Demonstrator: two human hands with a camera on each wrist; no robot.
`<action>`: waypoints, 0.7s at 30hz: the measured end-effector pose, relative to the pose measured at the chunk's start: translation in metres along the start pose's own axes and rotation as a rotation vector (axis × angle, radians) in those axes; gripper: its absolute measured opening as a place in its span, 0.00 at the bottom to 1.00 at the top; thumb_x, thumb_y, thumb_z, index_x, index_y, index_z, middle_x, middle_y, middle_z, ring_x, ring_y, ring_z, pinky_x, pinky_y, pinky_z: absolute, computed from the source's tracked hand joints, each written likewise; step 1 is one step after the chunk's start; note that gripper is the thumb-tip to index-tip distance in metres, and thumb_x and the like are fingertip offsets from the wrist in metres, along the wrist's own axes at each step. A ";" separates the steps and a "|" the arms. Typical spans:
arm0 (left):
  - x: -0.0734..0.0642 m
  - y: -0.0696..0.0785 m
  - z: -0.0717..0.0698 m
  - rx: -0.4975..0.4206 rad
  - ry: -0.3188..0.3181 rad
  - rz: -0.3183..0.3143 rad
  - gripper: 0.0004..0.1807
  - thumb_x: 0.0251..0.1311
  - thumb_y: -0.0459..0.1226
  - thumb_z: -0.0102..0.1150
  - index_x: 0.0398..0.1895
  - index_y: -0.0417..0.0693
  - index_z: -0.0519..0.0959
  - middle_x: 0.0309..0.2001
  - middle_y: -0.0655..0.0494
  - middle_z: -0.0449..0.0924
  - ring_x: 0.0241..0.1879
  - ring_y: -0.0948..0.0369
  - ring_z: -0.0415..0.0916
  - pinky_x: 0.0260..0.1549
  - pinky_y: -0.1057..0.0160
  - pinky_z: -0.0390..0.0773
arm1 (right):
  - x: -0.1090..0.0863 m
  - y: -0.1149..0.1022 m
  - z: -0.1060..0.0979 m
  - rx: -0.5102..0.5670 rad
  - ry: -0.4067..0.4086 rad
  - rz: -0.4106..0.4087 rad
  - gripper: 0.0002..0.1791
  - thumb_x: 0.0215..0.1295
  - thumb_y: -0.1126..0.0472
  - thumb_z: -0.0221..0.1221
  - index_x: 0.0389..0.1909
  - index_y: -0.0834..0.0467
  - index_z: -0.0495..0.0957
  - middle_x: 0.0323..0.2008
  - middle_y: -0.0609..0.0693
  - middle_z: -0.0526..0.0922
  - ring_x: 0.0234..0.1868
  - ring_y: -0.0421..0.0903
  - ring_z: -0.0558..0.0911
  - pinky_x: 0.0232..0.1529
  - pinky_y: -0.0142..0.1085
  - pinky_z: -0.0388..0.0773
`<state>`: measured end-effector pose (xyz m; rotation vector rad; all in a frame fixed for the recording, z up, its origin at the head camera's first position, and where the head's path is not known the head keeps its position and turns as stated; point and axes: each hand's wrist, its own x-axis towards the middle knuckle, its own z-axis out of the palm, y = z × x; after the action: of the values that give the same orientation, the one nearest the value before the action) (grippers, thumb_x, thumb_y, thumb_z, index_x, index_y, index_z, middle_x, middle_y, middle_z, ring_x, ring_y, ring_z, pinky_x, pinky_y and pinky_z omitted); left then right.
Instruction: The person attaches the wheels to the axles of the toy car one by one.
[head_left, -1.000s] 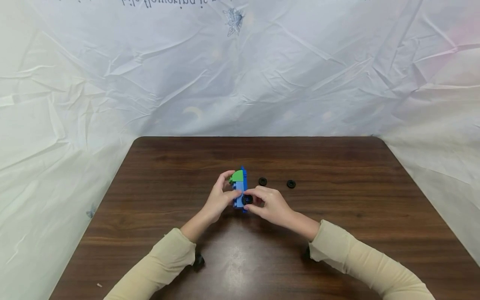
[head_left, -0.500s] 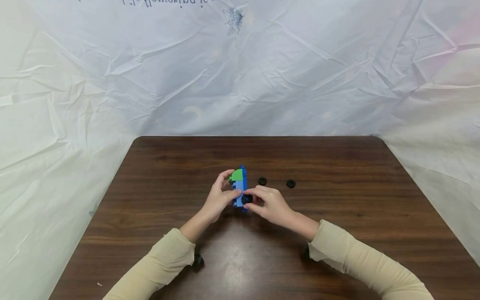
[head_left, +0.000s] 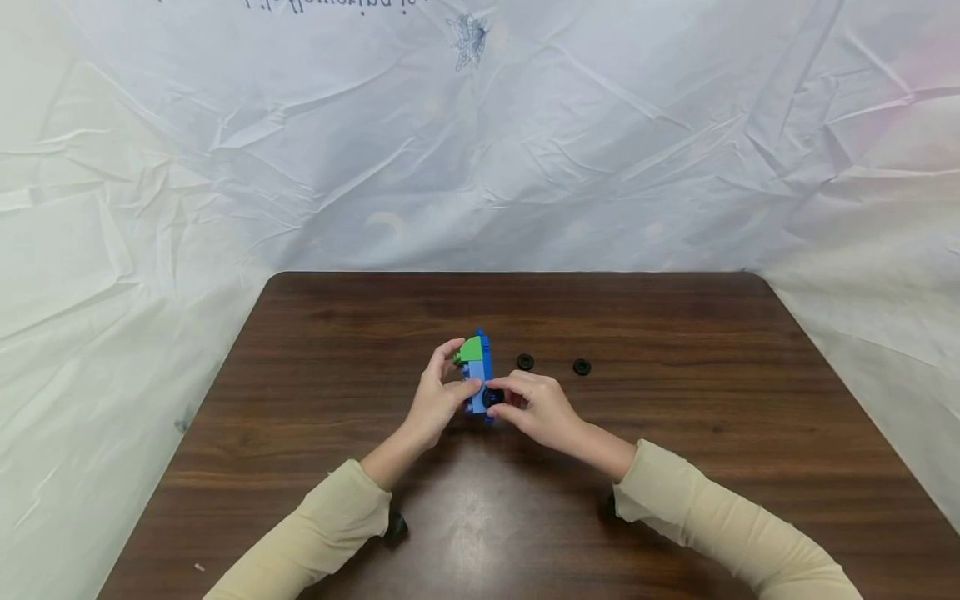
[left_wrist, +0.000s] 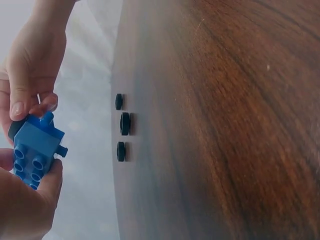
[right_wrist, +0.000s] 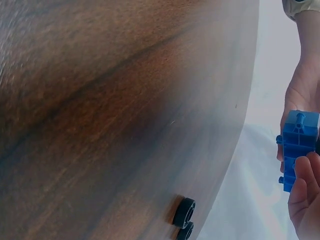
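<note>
My left hand (head_left: pixel 435 398) grips a toy car of building blocks (head_left: pixel 476 375), with a blue base, light blue bricks and a green rounded brick, tipped on its side. Its thumb lies along the light blue brick. My right hand (head_left: pixel 543 408) pinches a black wheel (head_left: pixel 492 397) against the base's near end. In the left wrist view, bare axle pegs (left_wrist: pixel 61 151) stick out from the car beside the studs. The car's underside (right_wrist: pixel 300 137) faces the right wrist camera, partly covered by the right fingers (right_wrist: pixel 302 172).
On the brown wooden table (head_left: pixel 337 333), two black wheels, one (head_left: pixel 525 362) nearer the car and one (head_left: pixel 582 367) farther right, lie beyond my right hand. The left wrist view has a third loose wheel (left_wrist: pixel 121 151). White cloth (head_left: pixel 480 167) hangs behind the table.
The car's far end has tilted slightly left in my left hand. My right hand stays at the wheel, almost unmoved.
</note>
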<state>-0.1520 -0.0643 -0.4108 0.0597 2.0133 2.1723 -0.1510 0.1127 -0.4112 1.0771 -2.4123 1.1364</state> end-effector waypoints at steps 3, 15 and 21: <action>-0.001 0.000 0.001 0.010 0.014 0.008 0.32 0.54 0.28 0.52 0.61 0.56 0.56 0.54 0.44 0.62 0.40 0.54 0.77 0.37 0.58 0.78 | 0.000 0.001 0.001 0.005 0.006 -0.003 0.17 0.45 0.62 0.65 0.39 0.61 0.79 0.21 0.46 0.75 0.21 0.33 0.70 0.21 0.23 0.69; -0.001 -0.002 0.003 0.045 0.050 0.010 0.32 0.54 0.28 0.52 0.62 0.53 0.55 0.56 0.44 0.62 0.45 0.49 0.75 0.39 0.58 0.77 | -0.001 0.004 0.005 0.024 0.024 0.032 0.16 0.44 0.63 0.66 0.38 0.61 0.80 0.21 0.47 0.75 0.21 0.34 0.70 0.20 0.23 0.70; -0.001 -0.002 0.004 0.056 0.065 0.003 0.32 0.55 0.30 0.53 0.62 0.55 0.56 0.56 0.45 0.62 0.45 0.50 0.74 0.39 0.58 0.77 | 0.000 0.005 0.006 0.013 0.036 0.024 0.17 0.44 0.63 0.66 0.38 0.61 0.80 0.21 0.47 0.76 0.21 0.34 0.70 0.20 0.23 0.69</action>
<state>-0.1506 -0.0605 -0.4120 -0.0001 2.1100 2.1469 -0.1544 0.1100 -0.4181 1.0251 -2.3995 1.1706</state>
